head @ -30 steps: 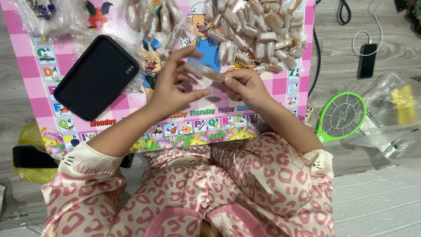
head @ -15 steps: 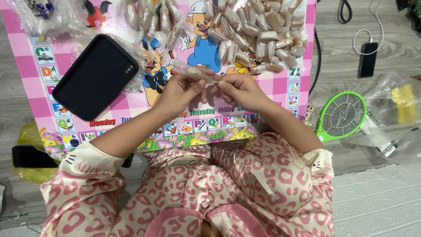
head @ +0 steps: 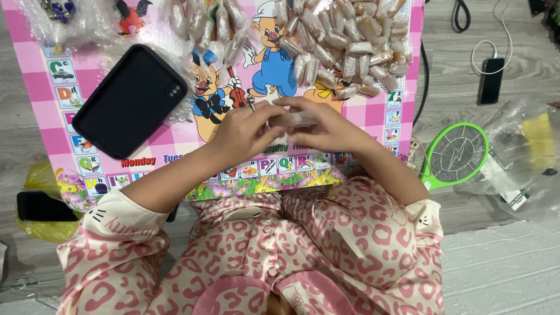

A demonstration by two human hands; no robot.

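Both hands meet over a pink children's table with cartoon pigs and letter squares. My left hand, a ring on one finger, and my right hand together pinch a small clear plastic packet with something pale inside. A heap of similar filled packets lies at the table's far right. More packets lie at the far middle.
A black phone lies face down on the table's left. Clear bags with small toys sit at the far left. On the floor: a green racket-shaped swatter, a phone on a cable, plastic bags, a yellow bag.
The hands have drawn closer together and a little lower over the table, closing around the packet that the left hand earlier held out by its end.
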